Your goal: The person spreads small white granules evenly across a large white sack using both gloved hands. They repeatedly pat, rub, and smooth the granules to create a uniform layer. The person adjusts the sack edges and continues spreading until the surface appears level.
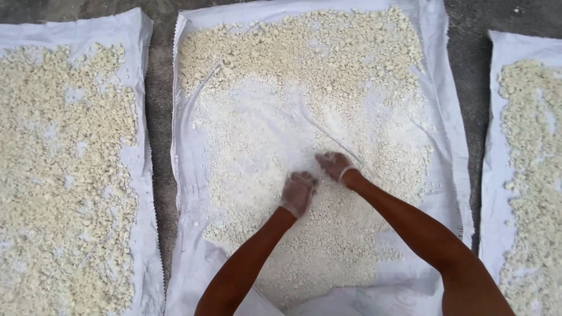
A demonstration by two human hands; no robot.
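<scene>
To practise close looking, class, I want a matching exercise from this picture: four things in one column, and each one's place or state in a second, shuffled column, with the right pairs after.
Things:
1. left hand
2. right hand
3. middle sheet
4. bare ground strip

Places or states:
A. grey, between the left and middle sheets
B. white, largest in view, under both hands
C. dusted white, nearer the camera, on the pale crumbs
D. dusted white, farther up the sheet, fingers pointing left

Pairs: 1-C, 2-D, 3-B, 4-A
</scene>
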